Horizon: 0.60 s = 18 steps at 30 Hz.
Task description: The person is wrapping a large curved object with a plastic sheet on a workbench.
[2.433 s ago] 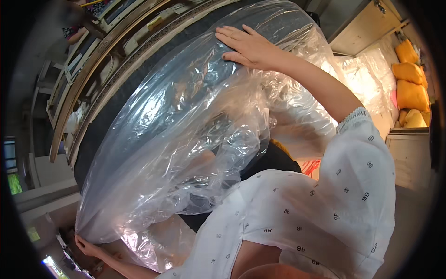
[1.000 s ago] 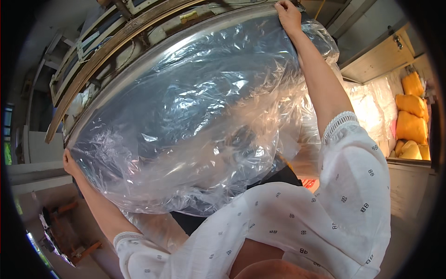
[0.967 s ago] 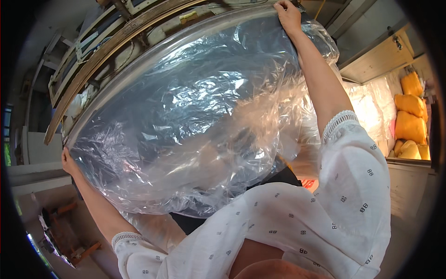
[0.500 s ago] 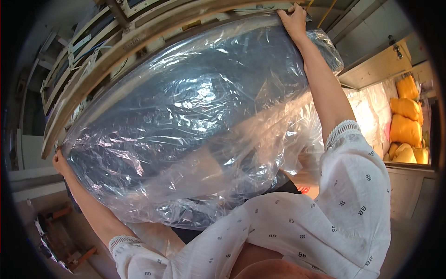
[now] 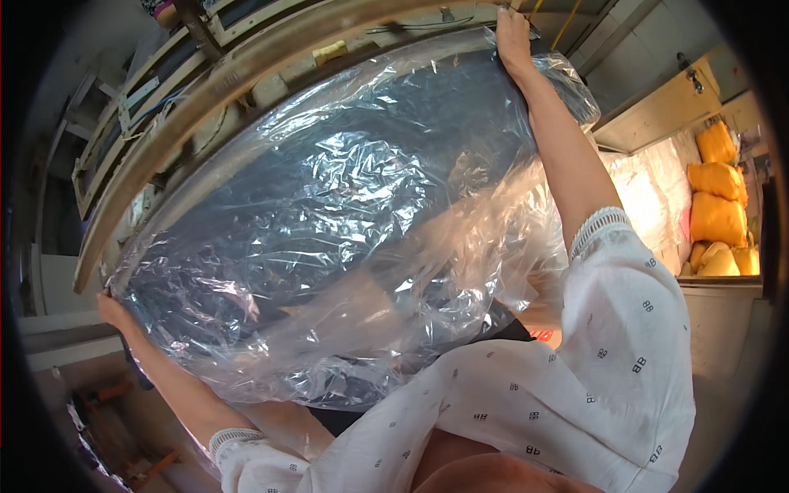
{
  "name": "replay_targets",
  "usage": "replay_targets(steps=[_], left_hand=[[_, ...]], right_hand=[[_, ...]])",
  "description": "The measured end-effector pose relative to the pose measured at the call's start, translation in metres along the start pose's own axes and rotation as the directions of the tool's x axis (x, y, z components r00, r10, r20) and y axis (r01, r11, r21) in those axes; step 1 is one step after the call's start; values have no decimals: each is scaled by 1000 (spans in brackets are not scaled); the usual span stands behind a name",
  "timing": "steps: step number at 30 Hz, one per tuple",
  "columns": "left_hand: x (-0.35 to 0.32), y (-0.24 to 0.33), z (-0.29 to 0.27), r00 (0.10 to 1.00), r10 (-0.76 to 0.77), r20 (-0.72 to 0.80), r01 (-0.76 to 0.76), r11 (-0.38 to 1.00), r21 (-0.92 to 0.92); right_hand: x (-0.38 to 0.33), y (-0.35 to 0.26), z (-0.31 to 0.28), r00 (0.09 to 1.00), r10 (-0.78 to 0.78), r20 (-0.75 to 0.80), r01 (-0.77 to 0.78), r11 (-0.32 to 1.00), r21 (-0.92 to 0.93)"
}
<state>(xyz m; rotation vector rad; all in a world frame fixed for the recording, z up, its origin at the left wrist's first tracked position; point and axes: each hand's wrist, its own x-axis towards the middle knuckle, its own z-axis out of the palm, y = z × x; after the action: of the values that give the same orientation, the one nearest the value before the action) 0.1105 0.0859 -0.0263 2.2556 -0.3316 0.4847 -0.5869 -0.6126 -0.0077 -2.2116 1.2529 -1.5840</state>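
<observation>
Stretching across the middle of the frame, a clear plastic sheet point(image 5: 345, 197) lies wrinkled and shiny, its far edge running slantwise between the two hands. At the far left, the left hand point(image 5: 112, 307) is narrow, its fingers closed on one corner; near the top, right of centre, the right hand point(image 5: 513, 48) looks curled tight on the other corner, though its fingertips are hard to make out. A wooden bar point(image 5: 218, 86) arches over the upper left, with a yellow block point(image 5: 329, 52) just below it. If either grip loosens, that corner could slip and the edge would likely sag or skew. Pulling unevenly may tear thin film or set creases. The lower part sits in loose folds near the white shirt point(image 5: 559, 403), so leaning forward might snag it; whether they touch, I cannot tell.
</observation>
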Motion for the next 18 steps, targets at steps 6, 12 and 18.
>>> replay_targets(steps=[6,12,18], left_hand=[[-18,59,-70,975,106,194,-68,979,-193],[-66,76,-218,999,-54,7,53,944,-325],[-161,74,-287,959,-265,-100,207,895,-395]], right_hand=[[-45,-68,-37,1000,3,-10,-2,998,64],[-93,-132,-80,730,355,584,-681,450,578],[-105,-154,-93,470,132,873,-720,629,293]])
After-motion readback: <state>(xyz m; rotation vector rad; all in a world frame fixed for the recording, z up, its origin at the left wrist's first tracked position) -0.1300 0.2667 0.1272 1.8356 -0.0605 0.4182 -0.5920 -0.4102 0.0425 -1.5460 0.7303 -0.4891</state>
